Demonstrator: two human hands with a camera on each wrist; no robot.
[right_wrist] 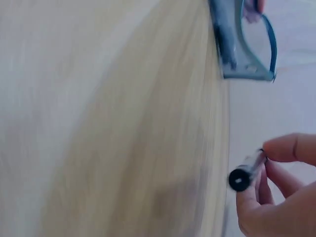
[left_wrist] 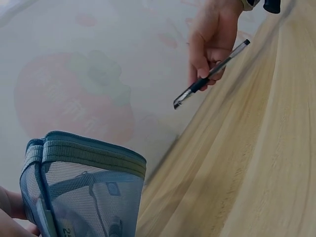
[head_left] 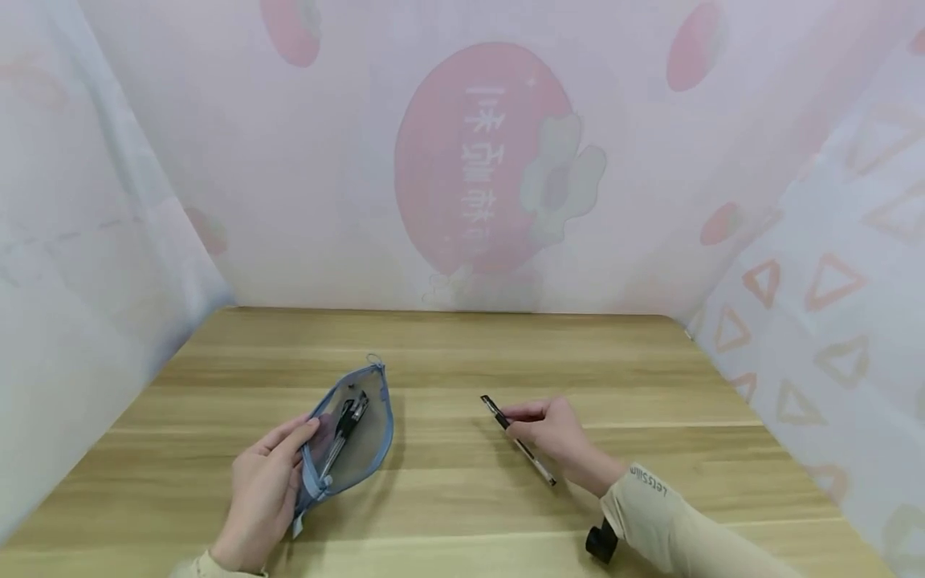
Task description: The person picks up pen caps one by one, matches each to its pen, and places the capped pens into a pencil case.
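Observation:
My left hand (head_left: pixel 263 490) grips the edge of a blue mesh zipper pouch (head_left: pixel 376 441), holding its mouth spread apart above the table. Through that mouth I see black-and-clear pens (head_left: pixel 347 425) lying inside; how many cannot be made out. In the left wrist view the pouch (left_wrist: pixel 94 187) shows its mesh side and zipper band. To the right, my right hand (head_left: pixel 556 437) pinches a clear pen with a black grip (head_left: pixel 516 441) between thumb and fingers, tilted and apart from the pouch. The right wrist view shows this pen (right_wrist: pixel 247 173) end-on.
A wood-grain table (head_left: pixel 462 522) lies beneath both hands. Behind it hangs a pale curtain with a strawberry print (head_left: pixel 477 160), and similar cloth closes both sides. A black wrist-worn device (head_left: pixel 602 542) sits under the right sleeve.

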